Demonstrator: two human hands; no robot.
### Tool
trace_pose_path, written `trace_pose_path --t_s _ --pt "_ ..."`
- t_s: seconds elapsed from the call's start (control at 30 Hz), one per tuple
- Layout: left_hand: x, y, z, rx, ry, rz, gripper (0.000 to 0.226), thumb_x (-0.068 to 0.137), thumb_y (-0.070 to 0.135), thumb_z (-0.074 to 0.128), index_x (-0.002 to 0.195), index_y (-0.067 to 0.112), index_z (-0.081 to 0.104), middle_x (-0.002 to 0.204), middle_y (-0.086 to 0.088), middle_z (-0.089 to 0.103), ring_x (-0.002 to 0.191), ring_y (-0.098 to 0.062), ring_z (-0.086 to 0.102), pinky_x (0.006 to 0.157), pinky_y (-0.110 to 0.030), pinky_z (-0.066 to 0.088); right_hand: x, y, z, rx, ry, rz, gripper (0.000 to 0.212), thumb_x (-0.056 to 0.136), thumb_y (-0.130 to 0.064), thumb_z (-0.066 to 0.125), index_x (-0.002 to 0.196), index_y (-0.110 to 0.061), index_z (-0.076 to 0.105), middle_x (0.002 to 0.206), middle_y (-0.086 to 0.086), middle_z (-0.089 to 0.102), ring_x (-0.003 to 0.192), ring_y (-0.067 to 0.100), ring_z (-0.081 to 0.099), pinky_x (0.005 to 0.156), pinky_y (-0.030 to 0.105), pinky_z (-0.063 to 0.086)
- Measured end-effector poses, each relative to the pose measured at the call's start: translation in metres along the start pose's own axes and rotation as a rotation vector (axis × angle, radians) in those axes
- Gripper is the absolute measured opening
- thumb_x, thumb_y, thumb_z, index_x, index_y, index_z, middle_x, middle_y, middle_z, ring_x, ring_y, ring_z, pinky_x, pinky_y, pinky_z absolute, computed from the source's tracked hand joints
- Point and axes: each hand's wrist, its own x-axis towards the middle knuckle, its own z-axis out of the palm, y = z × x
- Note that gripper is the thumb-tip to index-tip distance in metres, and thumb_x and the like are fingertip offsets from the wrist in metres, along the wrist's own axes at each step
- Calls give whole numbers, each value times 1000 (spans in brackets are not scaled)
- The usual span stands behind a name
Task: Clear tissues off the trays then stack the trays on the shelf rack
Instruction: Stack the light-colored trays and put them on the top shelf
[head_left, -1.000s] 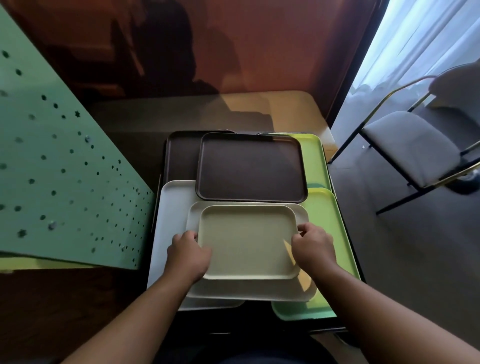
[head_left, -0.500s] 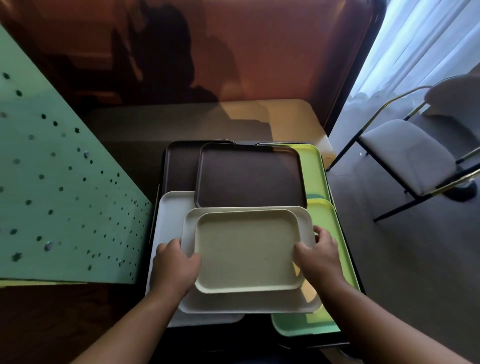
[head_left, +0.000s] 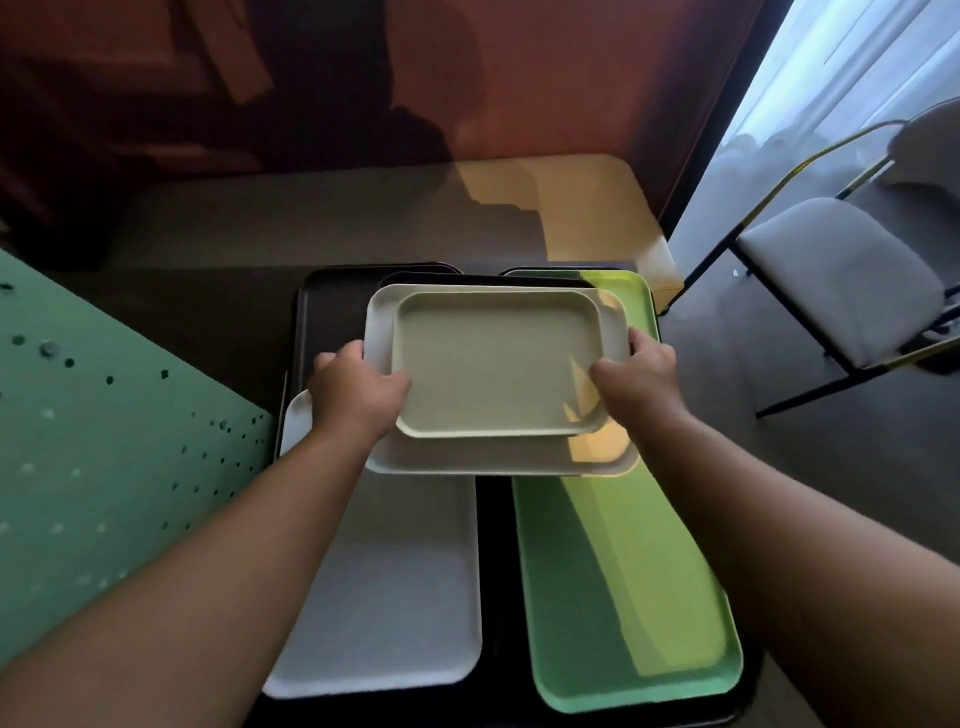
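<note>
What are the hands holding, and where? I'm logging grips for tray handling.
Two nested trays: a small beige tray inside a white tray. The left hand grips their left edge, the right hand their right edge.

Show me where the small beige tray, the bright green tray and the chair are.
small beige tray (head_left: 493, 364), head view, middle of its floor
bright green tray (head_left: 623, 597), head view, its bare floor
chair (head_left: 836, 270), head view, the seat cushion

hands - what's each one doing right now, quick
Left hand: closed on the left edge of the two stacked beige trays.
Right hand: closed on the right edge of the same trays.
</note>
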Motion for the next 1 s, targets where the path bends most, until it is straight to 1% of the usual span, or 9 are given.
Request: trace_pose_path --t_s 0.07,0.17,0.3,0.47,0.6,0.67,0.73,0.8,1.0 --pt "10 7 4 10 -3 -15 48 82 29 65 125 10 59 128 -18 48 114 -38 54 86 -32 40 23 2 6 -2 -12 -4 60 70 -38 63 128 -23 60 116 6 55 100 33 63 86 52 61" --pt "23 11 11 5 10 -33 46 80 32 65 120 9 60 127 -18 48 112 -40 54 95 -37 45 42 -1 16 16 -23 -14 66 68 -37 62 133 -24 59 119 8 60 105 33 63 92 53 59" --pt "32 8 17 -9 18 -35 55 79 32 63 130 11 59 130 -18 49 115 -40 54 102 -42 46 52 2 27 29 -31 3 74 68 -39 58 140 -24 54 126 9 62 113 35 61 98 54 55" --pt "33 4 18 1 10 1 53 80 29 60 130 9 59 131 -15 48 116 -39 52 100 -44 47 37 -7 29 10 -11 -9 76 85 -26 62 157 -16 39 146 13 48 131 37 49 109 55 46" --pt "35 1 21 26 0 23 46 85 28 55 126 8 59 133 -15 47 118 -40 49 101 -45 45 37 -3 32 8 -21 -25 77 86 -24 61 159 -17 34 150 12 41 133 35 45 111 55 45" --pt "35 -1 22 40 -25 16 53 90 30 51 139 12 52 142 -16 42 126 -40 45 106 -43 41 37 -3 32 8 -44 -23 79 87 -26 59 160 -20 31 151 10 39 133 35 45 109 55 46" --pt "35 0 22 23 -66 -29 63 96 35 48 156 23 35 153 -14 34 138 -38 37 111 -42 34 36 -4 31 19 -60 -11 77 88 -26 58 160 -23 29 151 10 39 132 34 46 108 56 48" --pt "33 0 22 10 -91 -50 65 98 40 46 159 30 25 156 -14 31 142 -38 34 113 -42 31 34 -5 30 40 -71 12 75 89 -26 58 159 -26 30 150 11 41 129 34 49 107 55 49" --pt "28 2 22 -16 -23 -24 69 94 40 49 159 29 27 151 -14 35 140 -37 33 113 -43 31 28 -10 25 146 -56 45 81 78 -28 64 154 -30 37 143 11 53 119 32 59 104 51 53"
